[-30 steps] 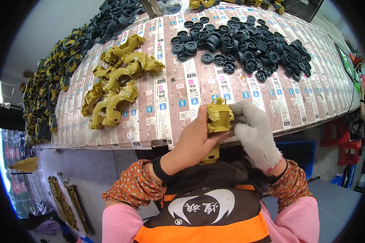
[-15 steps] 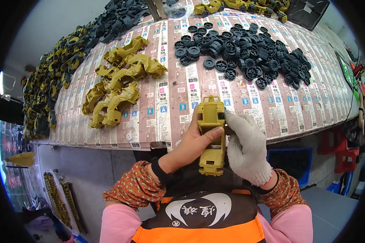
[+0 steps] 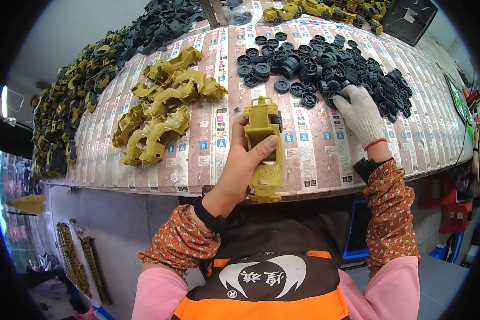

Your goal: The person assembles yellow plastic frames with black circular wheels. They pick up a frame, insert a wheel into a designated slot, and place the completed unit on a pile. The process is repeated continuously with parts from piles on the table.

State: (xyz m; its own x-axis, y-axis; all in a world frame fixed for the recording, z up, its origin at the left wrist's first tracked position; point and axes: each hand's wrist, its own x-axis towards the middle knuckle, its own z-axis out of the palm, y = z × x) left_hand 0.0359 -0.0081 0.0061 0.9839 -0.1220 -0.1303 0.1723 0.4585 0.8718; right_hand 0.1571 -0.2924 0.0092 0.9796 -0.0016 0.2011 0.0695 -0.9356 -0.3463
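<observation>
My left hand (image 3: pixel 246 160) is closed around a yellow toy car body (image 3: pixel 261 120), thumb across its middle, holding it upright over the table's front edge. A dark wheel (image 3: pixel 278 121) sits on the body's upper right side. My right hand (image 3: pixel 360 113), in a white knitted glove, reaches to the near edge of a heap of black toy wheels (image 3: pixel 325 66). Its thumb and fingers are apart among the nearest wheels; the fingertips are partly hidden. Several loose yellow car bodies (image 3: pixel 168 101) lie to the left of the heap.
The table (image 3: pixel 309 160) is covered with printed sheet. A long pile of yellow and dark toy parts (image 3: pixel 74 101) runs along the left side. Yellow cars with wheels (image 3: pixel 304 9) stand at the back beside a black tray (image 3: pixel 409 20). Red stools (image 3: pixel 456 213) are below right.
My right hand has left the car body and moved up and right to the wheel heap. The left hand has shifted the car body slightly up and left, exposing the fitted wheel.
</observation>
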